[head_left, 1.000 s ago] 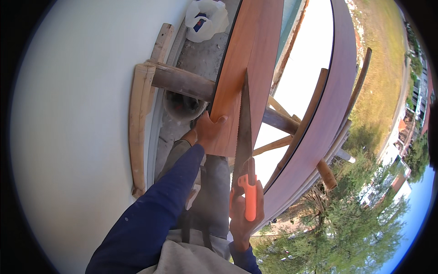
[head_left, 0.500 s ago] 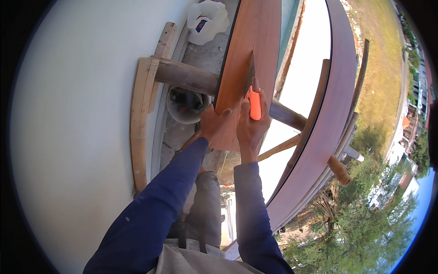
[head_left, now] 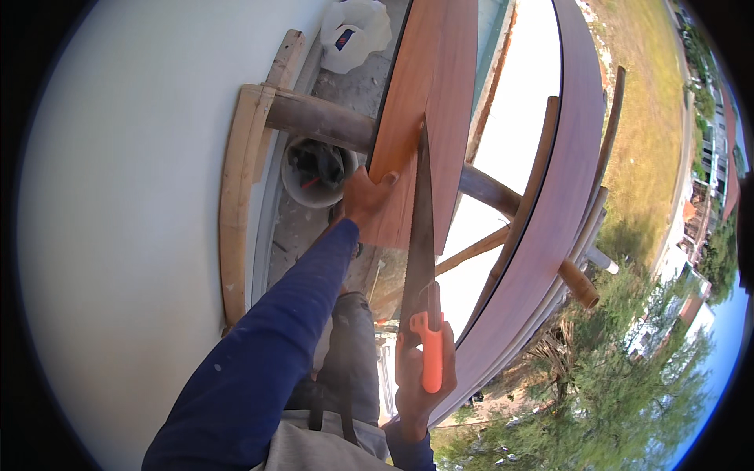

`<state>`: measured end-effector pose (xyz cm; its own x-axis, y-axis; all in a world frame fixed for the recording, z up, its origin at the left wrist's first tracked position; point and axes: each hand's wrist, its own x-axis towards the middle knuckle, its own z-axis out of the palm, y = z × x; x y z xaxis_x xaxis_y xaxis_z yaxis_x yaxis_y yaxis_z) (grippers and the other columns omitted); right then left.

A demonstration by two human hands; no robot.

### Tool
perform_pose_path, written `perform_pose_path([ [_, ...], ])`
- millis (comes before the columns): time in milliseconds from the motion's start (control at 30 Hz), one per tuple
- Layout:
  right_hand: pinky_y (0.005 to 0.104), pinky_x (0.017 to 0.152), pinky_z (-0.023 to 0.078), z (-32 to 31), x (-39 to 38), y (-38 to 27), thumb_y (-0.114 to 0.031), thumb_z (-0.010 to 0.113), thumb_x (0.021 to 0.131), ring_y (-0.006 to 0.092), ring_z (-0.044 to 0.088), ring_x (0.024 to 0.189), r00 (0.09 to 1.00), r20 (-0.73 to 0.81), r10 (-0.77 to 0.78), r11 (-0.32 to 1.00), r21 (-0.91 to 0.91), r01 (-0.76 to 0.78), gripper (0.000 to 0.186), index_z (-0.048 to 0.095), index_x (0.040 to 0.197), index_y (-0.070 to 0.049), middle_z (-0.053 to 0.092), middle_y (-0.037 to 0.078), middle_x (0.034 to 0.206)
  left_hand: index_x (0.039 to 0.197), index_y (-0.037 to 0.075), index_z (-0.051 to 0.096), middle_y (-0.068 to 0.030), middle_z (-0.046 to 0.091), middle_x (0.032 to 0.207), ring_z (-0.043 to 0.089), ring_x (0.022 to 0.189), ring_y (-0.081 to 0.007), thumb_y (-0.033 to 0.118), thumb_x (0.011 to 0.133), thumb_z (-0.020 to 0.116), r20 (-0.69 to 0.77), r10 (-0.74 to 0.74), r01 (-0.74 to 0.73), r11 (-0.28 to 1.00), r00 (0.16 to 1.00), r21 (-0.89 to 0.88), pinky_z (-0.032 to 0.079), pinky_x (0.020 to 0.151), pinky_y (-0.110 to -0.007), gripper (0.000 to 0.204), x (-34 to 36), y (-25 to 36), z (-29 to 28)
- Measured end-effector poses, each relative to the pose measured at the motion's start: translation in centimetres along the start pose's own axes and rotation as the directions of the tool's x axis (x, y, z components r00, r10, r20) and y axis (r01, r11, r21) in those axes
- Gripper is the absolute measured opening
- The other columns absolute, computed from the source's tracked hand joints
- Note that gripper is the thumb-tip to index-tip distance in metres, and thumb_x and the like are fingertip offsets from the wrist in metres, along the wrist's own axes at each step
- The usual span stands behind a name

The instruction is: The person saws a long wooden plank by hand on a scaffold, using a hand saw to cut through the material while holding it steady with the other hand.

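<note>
My right hand (head_left: 420, 385) is closed round the orange handle of a hand saw (head_left: 420, 228), low in the view and close to my body. The long toothed blade points away from me and lies over a reddish-brown wood-grain plank (head_left: 452, 71), its tip on the plank's face. My left hand (head_left: 366, 196) grips the plank's left edge near its close end. Its thumb rests on top, while the fingers are hidden beneath. A dark round pole (head_left: 322, 122) supports the plank from below.
A pale wall (head_left: 126, 220) rises at the left, with a timber upright (head_left: 242, 204) before it. Beside the plank stand a white bucket (head_left: 314, 171) and a white plastic bag (head_left: 355, 35). Another long curved-looking plank (head_left: 542, 228) lies at the right, on bamboo poles (head_left: 580, 284).
My right hand has drawn the saw back toward my body, so much more of the blade shows. The left hand keeps its hold on the plank. The view has shifted slightly.
</note>
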<state>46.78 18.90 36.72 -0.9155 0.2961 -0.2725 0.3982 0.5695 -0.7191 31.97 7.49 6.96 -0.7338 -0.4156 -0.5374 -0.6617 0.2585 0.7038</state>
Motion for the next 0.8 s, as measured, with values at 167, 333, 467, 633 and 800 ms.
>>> perform_pose_path([
  [167,0.0363,0.093,0.056,2.7,3.1,2.1,-0.012,0.06,0.099,0.0236,0.07,0.108,0.981,0.08,0.176,0.946,0.262,-0.191,0.05,0.051,0.144,0.007,0.069,0.018,0.125,0.1,-0.008,0.068,-0.0248,0.075,0.094,0.076,0.089,-0.0341,0.045,0.081,0.081,0.058,-0.019,0.021,0.999,0.998,-0.031,0.057,0.078,-0.041,0.058,-0.8,0.4,-0.3],
  [333,0.0328,0.091,0.055,11.2,13.2,7.9,-0.007,0.06,0.097,0.0191,0.067,0.105,0.993,-0.067,-0.099,0.93,0.348,0.116,0.05,0.052,0.146,0.003,0.067,0.015,0.124,0.101,-0.008,0.068,-0.0247,0.075,0.095,0.076,0.091,-0.0333,0.045,0.081,0.082,0.04,0.003,0.0,0.998,0.999,-0.069,0.057,0.08,-0.04,0.059,-0.7,1.6,-1.1],
  [467,0.0286,0.082,0.057,13.7,21.0,7.2,-0.005,0.058,0.098,0.0137,0.067,0.092,0.982,-0.082,-0.17,0.948,0.257,0.186,0.049,0.052,0.146,0.002,0.068,0.01,0.116,0.102,-0.008,0.069,-0.0243,0.075,0.096,0.075,0.093,-0.0341,0.046,0.08,0.082,0.043,-0.024,0.026,0.999,0.999,-0.038,0.057,0.081,-0.04,0.06,0.1,1.7,-0.1],
  [633,0.0272,0.076,0.057,10.2,17.6,5.4,-0.003,0.056,0.098,0.0122,0.066,0.088,0.99,-0.018,-0.137,0.94,0.313,0.135,0.049,0.052,0.146,0.001,0.068,0.009,0.111,0.102,-0.01,0.069,-0.0257,0.075,0.097,0.076,0.092,-0.0334,0.044,0.08,0.082,0.0,0.04,-0.04,0.999,0.999,0.013,0.057,0.081,-0.04,0.06,0.8,0.6,0.1],
  [800,0.0363,0.102,0.051,2.6,3.9,2.1,-0.003,0.062,0.093,0.0261,0.07,0.115,0.99,0.065,0.122,0.95,0.28,-0.135,0.055,0.051,0.146,0.005,0.071,0.019,0.125,0.103,-0.01,0.069,-0.0247,0.075,0.094,0.076,0.089,-0.0319,0.042,0.082,0.082,0.007,0.06,-0.059,0.997,0.998,-0.038,0.056,0.079,-0.038,0.057,0.6,0.5,-0.4],
])
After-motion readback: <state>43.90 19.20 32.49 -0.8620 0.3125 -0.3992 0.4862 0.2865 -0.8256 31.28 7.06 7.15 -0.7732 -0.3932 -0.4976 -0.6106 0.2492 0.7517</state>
